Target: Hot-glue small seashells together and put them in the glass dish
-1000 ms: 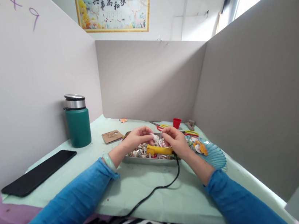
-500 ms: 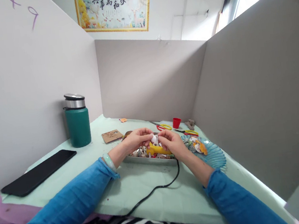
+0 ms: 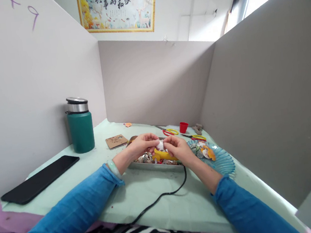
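Over a metal tray point(image 3: 150, 166), a small white seashell point(image 3: 159, 145) is pinched in the fingertips of my left hand point(image 3: 145, 143). My right hand point(image 3: 179, 148) is closed in a pinch at the shell's right edge. Its fingertips meet the shell, though whether they hold another small piece is too small to see. Below my fingers a yellow glue gun point(image 3: 165, 155) lies across the tray among several small shells point(image 3: 146, 159). A black cord point(image 3: 161, 195) runs from the tray's right end toward my body.
To the right is a blue fluted plate point(image 3: 224, 161) with shells. Scissors point(image 3: 170, 131), a second pair of scissors point(image 3: 198, 137) and a red cup point(image 3: 183, 127) are behind. Left stand a green bottle point(image 3: 81, 130), a black flat slab point(image 3: 42, 179) and a brown card point(image 3: 116, 141). Grey partitions point(image 3: 156, 78) enclose the table.
The white shell has turned slightly between my fingertips, and my right fingertips have come closer to it. Both arms and everything on the table stay in place.
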The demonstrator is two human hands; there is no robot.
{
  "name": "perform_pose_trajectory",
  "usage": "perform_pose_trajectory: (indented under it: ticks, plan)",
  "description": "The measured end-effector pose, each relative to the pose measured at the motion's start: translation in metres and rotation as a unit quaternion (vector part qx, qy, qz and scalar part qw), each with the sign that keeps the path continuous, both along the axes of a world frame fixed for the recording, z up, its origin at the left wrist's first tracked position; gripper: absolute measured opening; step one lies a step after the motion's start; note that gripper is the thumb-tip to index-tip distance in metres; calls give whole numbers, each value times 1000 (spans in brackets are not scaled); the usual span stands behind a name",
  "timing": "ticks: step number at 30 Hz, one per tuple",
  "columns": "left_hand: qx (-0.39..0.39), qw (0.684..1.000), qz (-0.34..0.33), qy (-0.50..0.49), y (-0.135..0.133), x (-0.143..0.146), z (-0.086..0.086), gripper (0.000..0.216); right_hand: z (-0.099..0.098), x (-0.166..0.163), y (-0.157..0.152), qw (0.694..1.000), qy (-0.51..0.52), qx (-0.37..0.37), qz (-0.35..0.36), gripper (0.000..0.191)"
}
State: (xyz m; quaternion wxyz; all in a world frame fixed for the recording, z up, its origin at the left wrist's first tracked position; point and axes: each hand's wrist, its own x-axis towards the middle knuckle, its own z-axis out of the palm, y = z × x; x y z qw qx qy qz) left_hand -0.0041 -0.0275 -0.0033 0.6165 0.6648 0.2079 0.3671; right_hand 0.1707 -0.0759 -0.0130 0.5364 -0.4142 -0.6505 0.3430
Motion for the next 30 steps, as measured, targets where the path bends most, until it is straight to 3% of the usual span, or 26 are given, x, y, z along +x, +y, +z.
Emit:
perform_pose_trajectory:
  ticks: [22,30]
  plan:
    - [45,998,43,34,-3,1,1,31,-4,2,4,1000,3,-8,16,13]
    - [20,999,37,14,-3,1,0,34,-2,2,2,999,16,1,35,17]
